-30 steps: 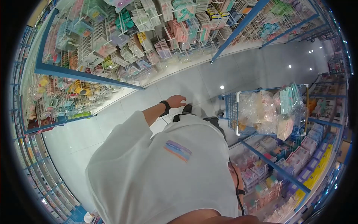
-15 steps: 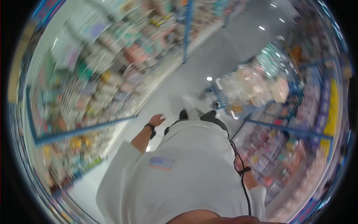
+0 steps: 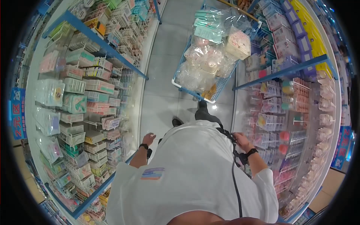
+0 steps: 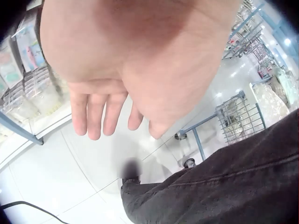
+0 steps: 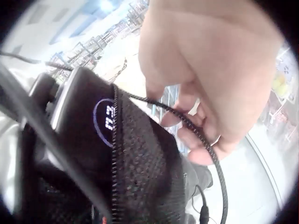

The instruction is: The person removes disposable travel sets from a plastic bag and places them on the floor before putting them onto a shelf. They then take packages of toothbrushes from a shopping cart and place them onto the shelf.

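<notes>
The left hand hangs beside the body at the left, over the floor; in the left wrist view that hand has relaxed fingers, with nothing in them. By the right hip is the right hand. Close up in the right wrist view, this hand has loosely bent fingers beside a black pouch. A braided black cable runs across in front of the fingers. A power bank with a lit display sits at the pouch.
Ahead stands a blue wire cart heaped with plastic-wrapped goods. Racks of small packaged items line the left side, and more hanging packs line the right. Blue rails edge the shelving.
The head view has turned, so the cart has shifted from the right side to the top middle and the aisle now runs upward. The right hand shows more fully beside the hip.
</notes>
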`<state>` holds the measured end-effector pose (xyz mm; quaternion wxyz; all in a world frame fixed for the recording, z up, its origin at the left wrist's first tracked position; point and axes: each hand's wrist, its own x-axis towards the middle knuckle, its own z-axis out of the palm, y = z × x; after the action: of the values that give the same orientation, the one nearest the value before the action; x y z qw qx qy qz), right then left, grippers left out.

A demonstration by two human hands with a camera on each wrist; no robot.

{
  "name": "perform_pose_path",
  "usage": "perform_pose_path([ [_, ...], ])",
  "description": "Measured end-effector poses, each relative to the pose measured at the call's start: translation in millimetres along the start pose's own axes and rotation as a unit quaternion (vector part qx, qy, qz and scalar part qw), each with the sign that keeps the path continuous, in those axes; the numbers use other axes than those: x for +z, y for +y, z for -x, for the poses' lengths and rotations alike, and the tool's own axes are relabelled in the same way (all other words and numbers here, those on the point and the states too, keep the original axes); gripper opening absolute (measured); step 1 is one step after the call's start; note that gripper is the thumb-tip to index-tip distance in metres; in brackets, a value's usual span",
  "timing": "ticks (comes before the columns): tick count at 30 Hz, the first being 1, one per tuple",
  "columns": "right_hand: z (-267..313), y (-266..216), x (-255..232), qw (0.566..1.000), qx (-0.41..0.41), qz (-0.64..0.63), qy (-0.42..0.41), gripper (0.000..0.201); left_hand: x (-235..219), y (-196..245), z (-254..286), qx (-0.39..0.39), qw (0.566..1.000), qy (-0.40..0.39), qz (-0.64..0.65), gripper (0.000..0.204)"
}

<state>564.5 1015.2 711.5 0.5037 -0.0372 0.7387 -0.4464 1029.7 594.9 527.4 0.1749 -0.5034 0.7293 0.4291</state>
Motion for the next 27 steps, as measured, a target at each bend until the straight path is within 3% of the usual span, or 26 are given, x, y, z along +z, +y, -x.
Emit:
perform_pose_path([
  [2,-12,11,-33,0.977,0.126,-0.149,-0.089,0.014,-16,40,-21,0.019,1.0,0.011,0.005,0.048],
  [4,-34,15,-73,0.976,0.107,-0.122,-0.144,0.01,-28,82,-38,0.037,0.999,0.024,0.013,0.046],
  [6,-69,20,-99,0.979,0.142,0.036,-0.141,0.02,-40,132,-54,0.134,0.989,0.053,0.039,0.046],
  [7,-76,-1,-101,0.968,0.052,0.225,-0.102,0.023,-52,170,-52,0.134,0.989,0.046,0.044,0.045],
  [9,-119,-47,-108,0.873,-0.078,0.479,-0.047,0.032,-67,237,-56,0.161,0.984,0.045,0.066,0.044],
  [11,-155,-122,-105,0.871,-0.181,0.457,-0.014,0.039,-75,290,-65,0.207,0.973,0.052,0.089,0.043],
  [12,-173,-160,-101,0.896,-0.207,0.392,-0.008,0.039,-82,320,-68,0.226,0.968,0.054,0.098,0.042],
  [15,-209,-294,-83,0.891,-0.334,0.309,-0.006,0.04,-104,404,-80,0.232,0.961,0.045,0.142,0.044],
  [17,-253,-355,-79,0.827,-0.464,0.312,0.062,0.04,-116,453,-87,0.225,0.957,0.065,0.17,0.045],
  [19,-291,-421,-80,0.809,-0.514,0.273,0.086,0.04,-118,489,-108,0.219,0.952,0.086,0.197,0.046],
  [21,-356,-457,-83,0.732,-0.557,0.353,0.171,0.049,-111,512,-134,0.194,0.939,0.129,0.252,0.055],
  [22,-383,-472,-77,0.731,-0.562,0.35,0.164,0.049,-106,522,-156,0.19,0.939,0.138,0.253,0.055],
  [24,-420,-490,-63,0.637,-0.581,0.432,0.265,0.078,-83,534,-195,0.137,0.917,0.252,0.279,0.064],
  [25,-424,-496,-53,0.634,-0.587,0.433,0.256,0.078,-78,557,-189,0.131,0.914,0.258,0.284,0.064],
  [27,-425,-506,-27,0.738,-0.398,0.479,0.258,0.109,-83,606,-166,0.028,0.864,0.217,0.454,0.06],
])
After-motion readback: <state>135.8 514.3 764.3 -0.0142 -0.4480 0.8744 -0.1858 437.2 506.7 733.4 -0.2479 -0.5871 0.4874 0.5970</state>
